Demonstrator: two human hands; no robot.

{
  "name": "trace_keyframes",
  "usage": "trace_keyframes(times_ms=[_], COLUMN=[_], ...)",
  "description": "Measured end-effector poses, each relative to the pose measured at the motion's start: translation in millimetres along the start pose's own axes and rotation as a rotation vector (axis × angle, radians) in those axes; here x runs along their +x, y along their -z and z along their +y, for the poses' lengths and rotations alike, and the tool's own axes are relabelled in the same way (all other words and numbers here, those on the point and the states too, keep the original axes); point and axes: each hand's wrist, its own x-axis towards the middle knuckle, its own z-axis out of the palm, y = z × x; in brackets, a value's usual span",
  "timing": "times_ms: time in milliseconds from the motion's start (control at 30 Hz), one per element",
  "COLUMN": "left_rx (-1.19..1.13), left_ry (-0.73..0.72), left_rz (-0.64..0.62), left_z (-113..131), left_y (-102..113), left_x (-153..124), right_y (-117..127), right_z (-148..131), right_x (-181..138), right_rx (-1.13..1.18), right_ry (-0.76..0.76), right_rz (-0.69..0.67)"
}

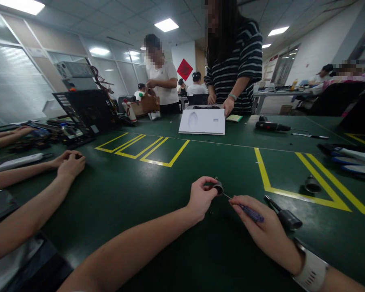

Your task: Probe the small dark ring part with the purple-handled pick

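1 metal cup (218, 187): pinched in person's L hand (200, 197), over worktop (134, 190), betw. it & R hand (267, 227). 1 screwdriver (252, 212), purple hdl: gripped in R hand, tip at cup. Hands apart.

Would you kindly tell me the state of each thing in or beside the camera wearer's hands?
Left hand: closed on a metal cup.
Metal cup: held, its opening showing.
Right hand: closed around a screwdriver.
Screwdriver: held, shaft pointing towards the metal cup.
Black tool: lying on its side.
Second cup: resting unheld.
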Motion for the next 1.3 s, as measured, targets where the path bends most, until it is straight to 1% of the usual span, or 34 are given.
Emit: trace_keyframes(times_ms=[133,233,333,433,533,600,800,1033,1133,1300], left_rx=[0.008,0.006,0.0,-0.031,-0.059,-0.062,-0.058,-0.055,-0.057,-0.069], left_ry=[0.007,0.015,0.031,0.035,0.038,0.043,0.059,0.068,0.067,0.064], left_rz=[0.015,0.029,0.047,0.073,0.076,0.07,0.064,0.058,0.063,0.056], left_z=[1.6,2.0,0.9,0.0,1.0,2.4,6.1,6.6,6.7,6.4], left_y=[-2.6,-2.6,-1.1,-0.2,-0.8,-1.4,-2.6,-2.0,-2.1,-1.4], left_x=[-0.6,-0.2,1.9,4.4,5.1,4.3,1.4,1.3,1.1,1.3], right_y=[-2.2,-1.2,2.0,3.3,1.4,-0.3,-1.2,-0.8,-0.3,2.3], right_z=[4.7,3.3,-2.2,-7.2,-10.2,-11.8,-13.2,-9.0,-9.4,-11.7], right_x=[-2.9,-3.0,0.5,6.2,10.7,12.4,12.7,9.5,9.5,9.4], right_rx=[-0.012,0.023,0.152,0.346,0.425,0.407,0.364,0.416,0.392,0.269], right_ry=[-0.005,-0.026,-0.142,-0.31,-0.378,-0.39,-0.394,-0.406,-0.387,-0.322], right_rz=[-0.001,0.007,0.008,-0.063,-0.135,-0.165,-0.189,-0.218,-0.226,-0.231])
